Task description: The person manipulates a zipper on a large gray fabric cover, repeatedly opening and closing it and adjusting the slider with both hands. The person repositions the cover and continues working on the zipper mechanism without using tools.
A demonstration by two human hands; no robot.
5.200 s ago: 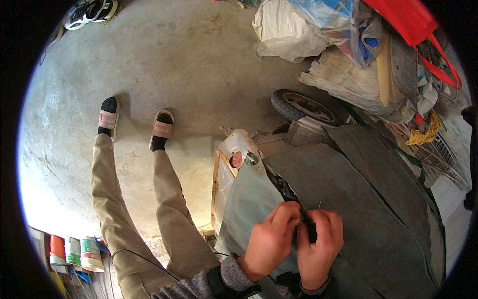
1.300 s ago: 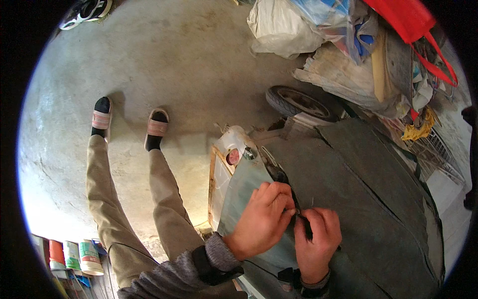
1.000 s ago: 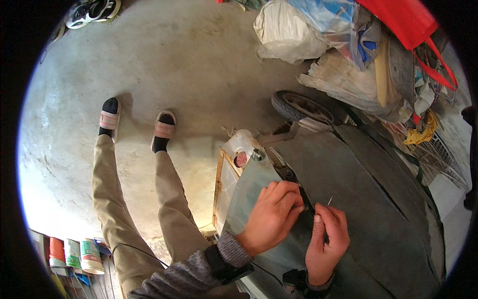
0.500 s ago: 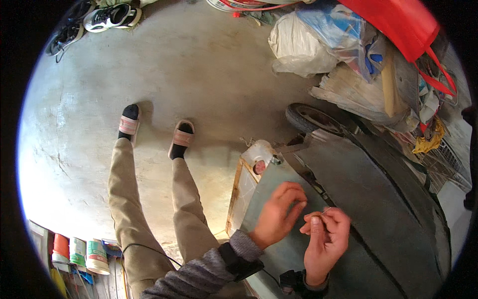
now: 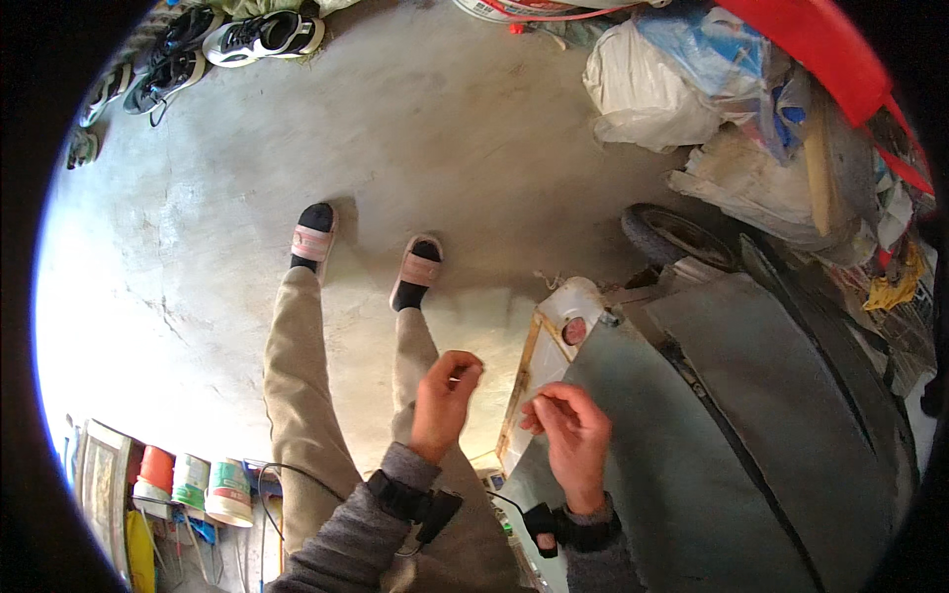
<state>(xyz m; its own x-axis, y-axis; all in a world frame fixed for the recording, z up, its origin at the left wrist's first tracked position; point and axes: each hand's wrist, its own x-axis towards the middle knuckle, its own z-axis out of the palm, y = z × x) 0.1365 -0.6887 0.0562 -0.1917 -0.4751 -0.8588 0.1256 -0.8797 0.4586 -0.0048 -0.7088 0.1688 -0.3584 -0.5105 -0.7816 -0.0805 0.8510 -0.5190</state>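
My left hand (image 5: 442, 403) is raised over my lap, thumb and forefinger pinched together. What sits in that pinch, if anything, is too small to make out. A short way to its right, my right hand (image 5: 573, 433) is curled with its fingertips drawn against the thumb, and any small thing between them is hidden. The two hands are apart. Below and beside my right hand spreads a large dark grey-green sheet (image 5: 672, 465), with dark seams running along it.
A white box-like piece with a wooden edge (image 5: 524, 381) stands beside the sheet, near a wheel (image 5: 682, 237). Plastic bags (image 5: 647, 89) are heaped at the far right. Shoes (image 5: 262, 38) line the far left; buckets (image 5: 229, 491) stand at the near left. A thin cable (image 5: 306, 472) crosses my leg.
Both hands have moved left, away from over the sheet, and the view has shifted too. A thin, thread-like thing showed at my right fingertips before; now I cannot make it out.
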